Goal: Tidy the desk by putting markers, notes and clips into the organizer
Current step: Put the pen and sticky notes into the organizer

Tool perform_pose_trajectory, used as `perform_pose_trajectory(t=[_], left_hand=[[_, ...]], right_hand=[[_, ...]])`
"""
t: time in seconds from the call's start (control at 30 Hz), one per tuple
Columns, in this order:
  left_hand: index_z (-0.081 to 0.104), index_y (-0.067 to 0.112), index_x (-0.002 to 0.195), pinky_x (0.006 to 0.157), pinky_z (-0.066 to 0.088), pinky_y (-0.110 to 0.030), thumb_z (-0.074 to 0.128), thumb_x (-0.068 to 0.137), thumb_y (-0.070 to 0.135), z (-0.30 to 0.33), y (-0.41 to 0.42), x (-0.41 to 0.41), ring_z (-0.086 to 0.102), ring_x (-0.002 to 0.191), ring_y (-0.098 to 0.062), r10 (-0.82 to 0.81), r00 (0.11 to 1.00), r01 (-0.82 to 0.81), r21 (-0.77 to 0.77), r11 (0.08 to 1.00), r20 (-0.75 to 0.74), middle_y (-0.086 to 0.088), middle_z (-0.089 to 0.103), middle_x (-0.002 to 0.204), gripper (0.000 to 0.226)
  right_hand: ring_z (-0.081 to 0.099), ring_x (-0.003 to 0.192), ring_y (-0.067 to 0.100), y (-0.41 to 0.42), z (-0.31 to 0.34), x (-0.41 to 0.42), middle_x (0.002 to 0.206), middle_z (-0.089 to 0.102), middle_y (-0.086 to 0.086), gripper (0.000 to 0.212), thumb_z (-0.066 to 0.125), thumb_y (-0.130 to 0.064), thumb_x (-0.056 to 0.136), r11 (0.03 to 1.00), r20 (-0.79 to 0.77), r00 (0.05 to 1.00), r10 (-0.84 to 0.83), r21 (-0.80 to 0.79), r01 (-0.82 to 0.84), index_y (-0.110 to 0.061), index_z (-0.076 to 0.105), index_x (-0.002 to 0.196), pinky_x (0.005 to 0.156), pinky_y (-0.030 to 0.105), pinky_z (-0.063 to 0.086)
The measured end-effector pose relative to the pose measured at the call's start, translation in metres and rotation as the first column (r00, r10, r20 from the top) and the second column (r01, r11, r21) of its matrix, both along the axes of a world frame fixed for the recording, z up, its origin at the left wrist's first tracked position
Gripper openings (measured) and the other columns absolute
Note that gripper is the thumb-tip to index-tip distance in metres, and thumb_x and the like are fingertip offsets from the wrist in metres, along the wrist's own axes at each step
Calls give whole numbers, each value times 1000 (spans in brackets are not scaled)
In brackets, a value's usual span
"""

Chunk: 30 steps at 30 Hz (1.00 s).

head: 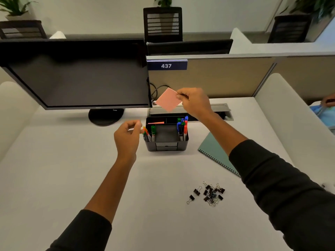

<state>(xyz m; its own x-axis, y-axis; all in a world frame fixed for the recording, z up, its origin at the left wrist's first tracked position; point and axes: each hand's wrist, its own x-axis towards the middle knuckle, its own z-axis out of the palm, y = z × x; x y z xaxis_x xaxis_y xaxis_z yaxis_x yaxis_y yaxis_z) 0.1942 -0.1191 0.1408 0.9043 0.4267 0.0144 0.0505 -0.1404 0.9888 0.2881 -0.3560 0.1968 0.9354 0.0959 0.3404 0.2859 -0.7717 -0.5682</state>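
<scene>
1. Office cubicle, pale surface [72, 169], a dark monitor [76, 75] at far left and a fabric partition behind; that is my backdrop.
2. I see the pink note [167, 100] held up in the air, tilted so one corner points down, hanging above and just beyond the far edge of the organizer [166, 135].
3. The right hand [194, 103] is pinching the note's right corner between thumb and fingertips, so the note lies to the left of that hand and well clear of the other one.
4. The move I judge next turns on this: the note must come down and slightly nearer into the far slot, where another pink note [156, 122] already sits. The right hand is plainly the nearer one.
5. The left hand [127, 133] hovers just left of the organizer, fingers curled loosely toward the thumb, close to the markers [149, 133] in the left compartment; I cannot tell if it touches one.
6. More markers [182, 126] stand at the right side.
7. Binder clips [210, 193] lie scattered on the near surface, not yet put away, with a green notebook [215, 153] to the right.
</scene>
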Motion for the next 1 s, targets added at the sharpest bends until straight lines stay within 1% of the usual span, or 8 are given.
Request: perform_pose_trajectory(t=[0.07, 0.17, 0.27, 0.37, 0.5, 0.6, 0.83, 1.0], left_hand=[[75, 14, 108, 68, 55, -11, 69, 98, 21, -9, 6, -12, 77, 80, -12, -7, 1000, 7, 39, 999, -22, 3, 77, 99, 13], [75, 16, 107, 68, 54, -12, 69, 98, 19, -24, 16, -36, 77, 78, -13, -41, 998, 44, 64, 997, -50, 4, 77, 98, 12], [76, 20, 103, 74, 56, -21, 70, 97, 17, -40, 27, -60, 76, 78, -13, -49, 991, 55, 45, 998, -121, 5, 78, 95, 9], [76, 20, 102, 79, 57, -29, 71, 96, 17, -53, 37, -83, 77, 78, -16, -27, 982, 31, 21, 999, -188, 4, 78, 93, 8], [77, 21, 101, 81, 56, -31, 72, 96, 16, -65, 48, -106, 77, 80, -18, -10, 970, 6, -17, 1000, -242, 3, 78, 91, 8], [77, 21, 100, 82, 55, -31, 73, 95, 15, -69, 52, -118, 77, 81, -18, -3, 962, -9, -43, 999, -275, 3, 78, 91, 8], [77, 20, 99, 79, 54, -27, 72, 96, 16, -76, 50, -131, 76, 80, -17, -25, 944, 10, -49, 999, -329, 1, 78, 91, 7], [76, 23, 99, 73, 52, -24, 71, 97, 19, -80, 28, -128, 75, 78, -14, -122, 917, 129, -6, 992, -380, 5, 78, 90, 8]], right_hand=[[67, 102, 25, -6, -8, 5, 116, 76, 4, 26, 57, -26, 103, 981, 6, 1000, -27, -193, 27, -20, 74, 121, 72, 32, 56], [67, 103, 27, -10, -25, 16, 119, 75, 3, 28, 55, -29, 103, 944, -47, 998, -50, -328, 32, -24, 72, 125, 70, 27, 46], [68, 99, 27, -8, -40, 26, 113, 75, 2, 24, 55, -26, 102, 914, -80, 994, -73, -404, 35, -26, 74, 118, 77, 33, 54], [67, 95, 25, -3, -50, 33, 108, 74, 3, 21, 60, -21, 100, 848, -149, 987, -58, -530, -30, -24, 73, 116, 81, 36, 56], [66, 88, 22, 2, -63, 41, 101, 73, 1, 24, 61, -9, 92, 814, -183, 981, -66, -578, -53, -24, 74, 106, 75, 33, 55], [67, 87, 22, 5, -70, 46, 99, 74, 0, 20, 63, -12, 91, 796, -202, 976, -80, -602, -59, -22, 76, 101, 65, 30, 47], [57, 83, 22, 9, -81, 56, 97, 70, 5, 16, 67, -20, 92, 777, -285, 952, -112, -623, -95, -21, 75, 106, 73, 34, 45], [60, 85, 20, 5, -83, 54, 98, 72, 2, 19, 69, -19, 91, 815, -290, 951, -110, -574, -81, -20, 77, 108, 73, 34, 49]])
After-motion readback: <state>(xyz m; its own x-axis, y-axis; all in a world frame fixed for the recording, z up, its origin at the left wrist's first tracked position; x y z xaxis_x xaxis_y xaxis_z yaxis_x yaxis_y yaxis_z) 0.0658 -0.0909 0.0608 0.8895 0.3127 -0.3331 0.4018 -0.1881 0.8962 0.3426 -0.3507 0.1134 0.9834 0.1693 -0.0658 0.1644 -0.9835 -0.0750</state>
